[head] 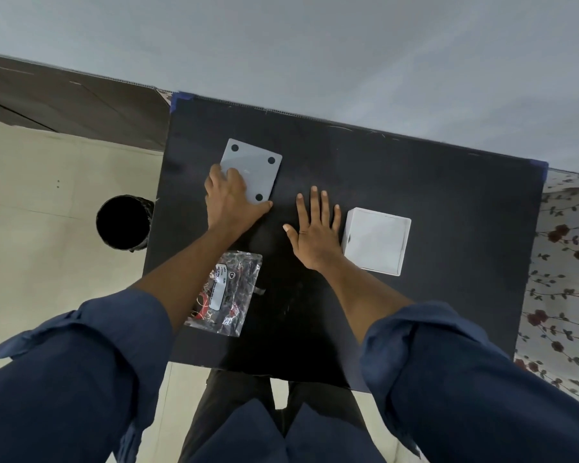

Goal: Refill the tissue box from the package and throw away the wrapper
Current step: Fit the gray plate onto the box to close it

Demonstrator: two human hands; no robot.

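A white square tissue box (376,241) stands on the black table (448,208), right of centre. Its flat grey base panel (256,167) with black round feet lies apart at the table's far left. My left hand (229,198) rests on the near corner of that panel, fingers curled over its edge. My right hand (313,228) lies flat on the table with fingers spread, just left of the box and holding nothing. A clear plastic package (228,294) with a white label lies at the near left of the table, partly under my left forearm.
A black round bin (124,223) stands on the pale floor just left of the table. A flowered cloth (565,279) covers the surface to the right. A grey wall runs behind the table's far edge.
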